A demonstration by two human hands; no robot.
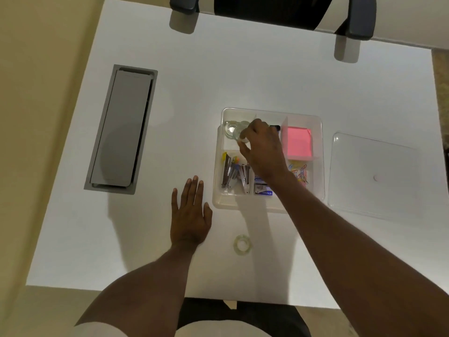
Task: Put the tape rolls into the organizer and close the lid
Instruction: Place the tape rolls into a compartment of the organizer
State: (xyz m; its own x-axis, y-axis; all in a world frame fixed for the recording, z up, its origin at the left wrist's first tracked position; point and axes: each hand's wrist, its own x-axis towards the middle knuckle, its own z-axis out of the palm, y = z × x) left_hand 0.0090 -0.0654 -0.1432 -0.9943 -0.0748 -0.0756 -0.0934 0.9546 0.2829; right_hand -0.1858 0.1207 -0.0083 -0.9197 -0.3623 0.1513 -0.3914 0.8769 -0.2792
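A clear plastic organizer (320, 152) with several compartments sits on the white table. My right hand (263, 148) reaches over it and holds a clear tape roll (239, 136) above the back-left compartment, where another clear tape roll (230, 128) lies. A third tape roll (242, 244) lies flat on the table in front of the organizer. The clear lid (371, 176) rests flat on the table to the right of the organizer. My left hand (190, 215) lies flat on the table, fingers spread, just left of the organizer.
The organizer also holds pink sticky notes (298, 143), staplers (233, 175), staple boxes and coloured paper clips. A grey cable hatch (121, 128) is set into the table at the left. A black chair (272, 10) stands at the far edge.
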